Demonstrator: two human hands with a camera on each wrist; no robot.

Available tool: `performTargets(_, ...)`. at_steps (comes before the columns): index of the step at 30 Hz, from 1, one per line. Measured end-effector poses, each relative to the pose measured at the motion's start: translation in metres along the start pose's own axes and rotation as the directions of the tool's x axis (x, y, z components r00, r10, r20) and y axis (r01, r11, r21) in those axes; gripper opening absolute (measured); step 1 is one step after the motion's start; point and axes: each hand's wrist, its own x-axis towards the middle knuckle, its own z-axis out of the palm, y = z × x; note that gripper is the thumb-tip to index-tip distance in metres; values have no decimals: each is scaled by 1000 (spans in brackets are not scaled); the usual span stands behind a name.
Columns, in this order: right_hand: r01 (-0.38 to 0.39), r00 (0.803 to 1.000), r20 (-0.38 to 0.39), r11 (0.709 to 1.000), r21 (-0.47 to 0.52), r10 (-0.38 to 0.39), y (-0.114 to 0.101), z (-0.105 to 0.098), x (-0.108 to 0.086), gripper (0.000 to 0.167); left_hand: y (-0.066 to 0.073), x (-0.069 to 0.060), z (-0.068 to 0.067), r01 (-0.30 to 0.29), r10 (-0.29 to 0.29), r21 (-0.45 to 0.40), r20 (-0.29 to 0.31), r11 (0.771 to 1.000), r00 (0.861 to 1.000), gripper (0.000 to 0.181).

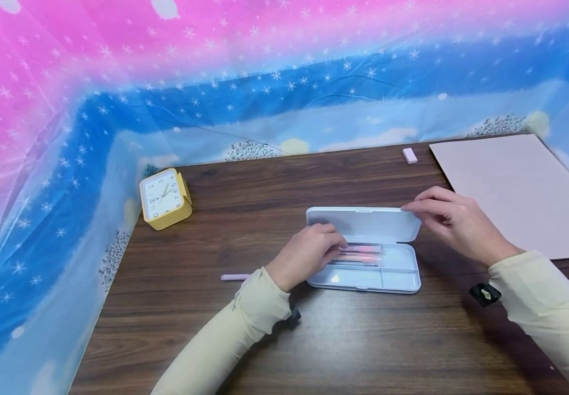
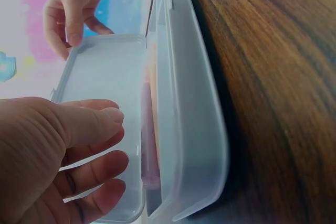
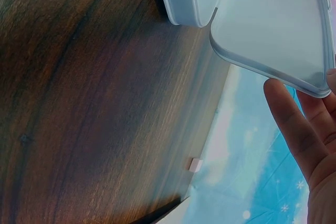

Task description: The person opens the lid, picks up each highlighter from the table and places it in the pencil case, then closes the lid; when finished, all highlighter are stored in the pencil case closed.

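Observation:
A white plastic pencil case (image 1: 400, 281) lies on the table with its lid (image 1: 363, 222) raised. Inside the rear compartment are pink and peach pens (image 1: 370, 249). My left hand (image 1: 306, 255) hovers over the left part of the case, fingers loosely bent; the left wrist view shows nothing between thumb and fingers. With thumb and fingers my right hand (image 1: 457, 222) pinches the lid's right corner, also seen in the right wrist view, where the lid edge (image 3: 262, 72) meets the fingers. Part of the case is hidden behind the left hand.
Left of the case lies a light purple pen (image 1: 234, 277), partly behind the left sleeve. A yellow alarm clock (image 1: 167, 200) stands at the back left. Toward the back right are a small pale eraser (image 1: 409, 156) and a large pale board (image 1: 521, 192). Patterned cloth (image 1: 265, 104) borders the table.

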Motion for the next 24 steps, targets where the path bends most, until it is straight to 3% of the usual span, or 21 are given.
performTargets(4, 0, 1000, -1, 1000, 10, 0, -1, 2, 1, 45, -1, -8, -4, 4, -5, -20, -6, 1000, 1000, 13)
performTargets(9, 1, 1000, 1, 1000, 16, -1, -1, 3, 1, 47, -6, -27, -15, 26, -27, -42, -21, 999, 999, 18)
performTargets(17, -8, 1000, -17, 1000, 6, 8, 0, 1, -2, 46, -25, -51, -28, 138, -138, -18, -55, 990, 989, 21)
performTargets(24, 4, 1000, -20, 1000, 17, -4, -1, 2, -2, 47, -48, -82, -45, 271, -275, -116, -27, 956, 961, 22)
